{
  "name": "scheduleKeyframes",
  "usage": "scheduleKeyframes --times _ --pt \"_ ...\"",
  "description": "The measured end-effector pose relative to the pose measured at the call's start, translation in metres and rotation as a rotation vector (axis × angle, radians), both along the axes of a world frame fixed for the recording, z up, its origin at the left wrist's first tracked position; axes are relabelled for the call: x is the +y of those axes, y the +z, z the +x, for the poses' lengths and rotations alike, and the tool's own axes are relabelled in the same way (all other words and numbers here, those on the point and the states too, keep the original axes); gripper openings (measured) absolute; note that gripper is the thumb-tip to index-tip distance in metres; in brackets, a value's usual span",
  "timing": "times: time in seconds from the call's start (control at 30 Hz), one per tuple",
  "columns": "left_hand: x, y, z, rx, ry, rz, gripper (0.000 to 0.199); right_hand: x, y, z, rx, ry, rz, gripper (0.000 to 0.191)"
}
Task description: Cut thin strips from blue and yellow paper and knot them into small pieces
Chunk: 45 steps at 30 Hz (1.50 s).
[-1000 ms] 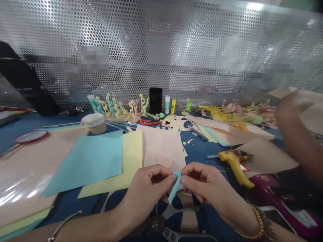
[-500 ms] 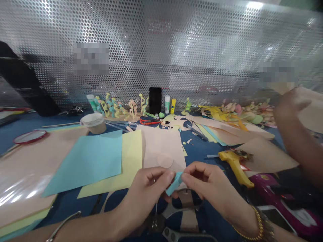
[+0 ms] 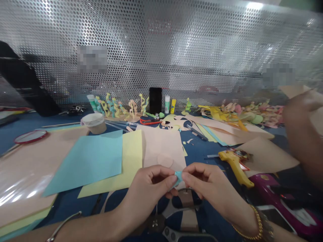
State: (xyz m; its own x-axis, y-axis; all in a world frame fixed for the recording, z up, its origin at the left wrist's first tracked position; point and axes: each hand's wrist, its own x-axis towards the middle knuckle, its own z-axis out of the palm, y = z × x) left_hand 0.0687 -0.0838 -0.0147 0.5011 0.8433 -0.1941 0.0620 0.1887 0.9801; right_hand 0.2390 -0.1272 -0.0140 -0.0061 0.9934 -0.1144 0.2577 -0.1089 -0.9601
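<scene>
Between my two hands is a small folded piece of blue paper, mostly covered by fingers. My left hand pinches its left side with thumb and fingertips. On its right side, my right hand grips it the same way. Behind the hands, a pale pink sheet lies on the table with a round paper disc on it. Below the hands are scissors, partly hidden, and a pale paper strip.
Blue and yellow sheets lie left. A yellow glue gun and a magenta device are at right. Paper figures, a phone and glue sticks stand behind. Another person's arm reaches in from the right.
The blue paper shows less between my fingers; its lower end is now covered by my left hand. The other person's arm has shifted to the right.
</scene>
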Motion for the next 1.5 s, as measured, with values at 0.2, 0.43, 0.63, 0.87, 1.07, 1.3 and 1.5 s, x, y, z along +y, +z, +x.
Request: scheduleKeyframes --times 0.2,0.43,0.63,0.87,1.07,1.3,1.5 --pt "0.0 -0.007 -0.003 -0.024 -0.008 0.11 0.025 0.002 0.0 -0.001 -0.012 -0.034 -0.027 0.025" --pt "-0.002 -0.008 -0.005 0.022 0.01 0.188 0.018 0.001 0.002 -0.003 0.052 -0.044 -0.081 0.026" --pt "-0.002 -0.008 -0.006 0.037 0.02 0.289 0.018 0.001 0.002 -0.004 0.367 -0.007 -0.279 0.029" --pt "-0.002 -0.002 -0.005 -0.072 0.058 0.335 0.005 0.002 0.002 -0.003 0.534 0.165 -0.41 0.032" --pt "-0.002 0.003 -0.001 -0.038 0.084 0.023 0.009 0.0 0.003 -0.002 0.101 0.068 -0.104 0.037" --pt "-0.004 0.003 0.0 -0.076 0.053 -0.051 0.01 0.0 0.002 0.0 0.078 0.044 -0.097 0.024" --pt "-0.002 0.0 -0.001 -0.089 0.066 -0.059 0.017 -0.002 -0.004 -0.004 0.176 0.032 -0.132 0.027"
